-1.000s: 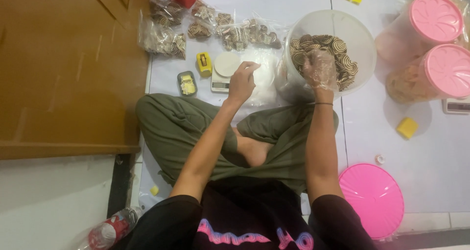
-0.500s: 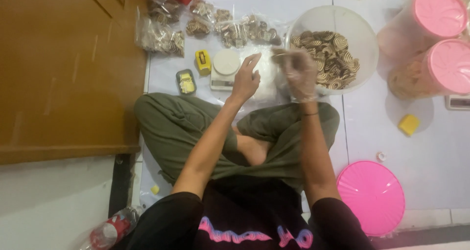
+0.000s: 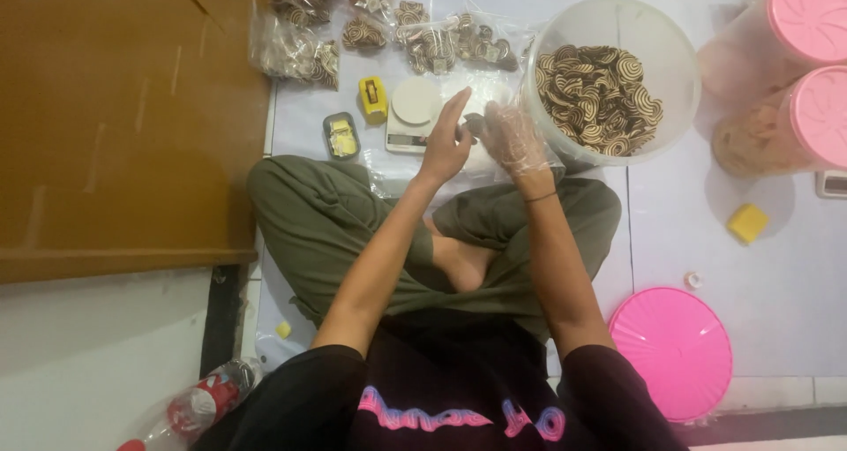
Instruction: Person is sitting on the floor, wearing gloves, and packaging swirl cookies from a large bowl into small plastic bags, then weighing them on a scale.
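Floor (image 3: 776,319): tub (image 3: 679,71), scale (image 3: 413,114), lid (image 3: 672,352).

Two pink-lidded jars (image 3: 798,80), one scale (image 3: 413,116)

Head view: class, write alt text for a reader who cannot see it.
A person sits cross-legged on the floor, bare left hand and plastic-gloved right hand meeting above a small white scale, beside a clear tub of swirl cookies. Bagged cookies lie beyond.

Clear cookie bags (image 3: 388,27) lie beside brown door (image 3: 115,116).
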